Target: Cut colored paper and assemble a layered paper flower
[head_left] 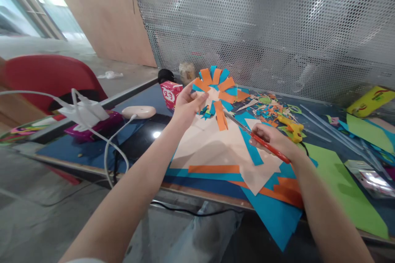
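My left hand (pixel 187 102) is raised above the table, fingers closed on a paper flower (pixel 216 90) made of orange and blue strips. My right hand (pixel 271 139) grips red-handled scissors (pixel 253 135); their blades point up and left, reaching the flower's lower orange strips. Below both hands lie a pale pink sheet (pixel 212 144) and blue and orange paper pieces (pixel 271 201) on the table.
A yellow glue gun (pixel 291 128) lies among paper scraps behind my right hand. Green sheets (pixel 342 181) lie at right. A red-white carton (pixel 170 93), a pink oval device (pixel 138 111), a white charger with cable (pixel 83 111) and a red chair (pixel 49 76) are at left. A perforated metal panel (pixel 262 28) stands behind.
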Available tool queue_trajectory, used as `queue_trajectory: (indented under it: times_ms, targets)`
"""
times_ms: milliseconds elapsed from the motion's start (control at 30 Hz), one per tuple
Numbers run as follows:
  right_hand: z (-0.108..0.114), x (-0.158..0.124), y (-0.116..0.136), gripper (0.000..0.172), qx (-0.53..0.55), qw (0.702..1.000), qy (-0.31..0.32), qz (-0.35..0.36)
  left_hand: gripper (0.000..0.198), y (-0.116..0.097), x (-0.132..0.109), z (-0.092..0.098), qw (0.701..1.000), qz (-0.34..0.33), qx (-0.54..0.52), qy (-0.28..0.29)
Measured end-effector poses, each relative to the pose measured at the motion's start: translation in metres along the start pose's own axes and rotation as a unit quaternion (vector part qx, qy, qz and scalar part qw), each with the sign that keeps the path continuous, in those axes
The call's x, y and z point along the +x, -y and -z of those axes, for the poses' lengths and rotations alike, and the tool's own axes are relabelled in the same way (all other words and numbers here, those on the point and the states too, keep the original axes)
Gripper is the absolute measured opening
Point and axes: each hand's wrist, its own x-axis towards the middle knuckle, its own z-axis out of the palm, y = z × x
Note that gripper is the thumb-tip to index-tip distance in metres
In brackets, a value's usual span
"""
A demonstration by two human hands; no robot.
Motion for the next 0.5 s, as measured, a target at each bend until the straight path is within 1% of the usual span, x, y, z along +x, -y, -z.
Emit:
queue_trajectory:
  times_ms: [133,333,500]
  targets:
    - [0.0004,0.0006,-0.0005,0.032,0.018,1.0,-0.005,-0.007,0.052,-0.0002,0.0001,-0.0006,1.0,-0.002,-0.001,-0.004]
    - [-0.0006,0.0035,-0.0017,0.036,0.06,0.998,-0.003,-0.025,0.049,-0.0008,-0.0015,-0.0038,1.0,-0.014,-0.016,0.014]
    - [-0.0022,0.0033,0.0009,0.038,0.068,0.997,-0.008,-0.029,0.047,0.0013,-0.0016,-0.0052,1.0,-0.018,-0.013,0.002]
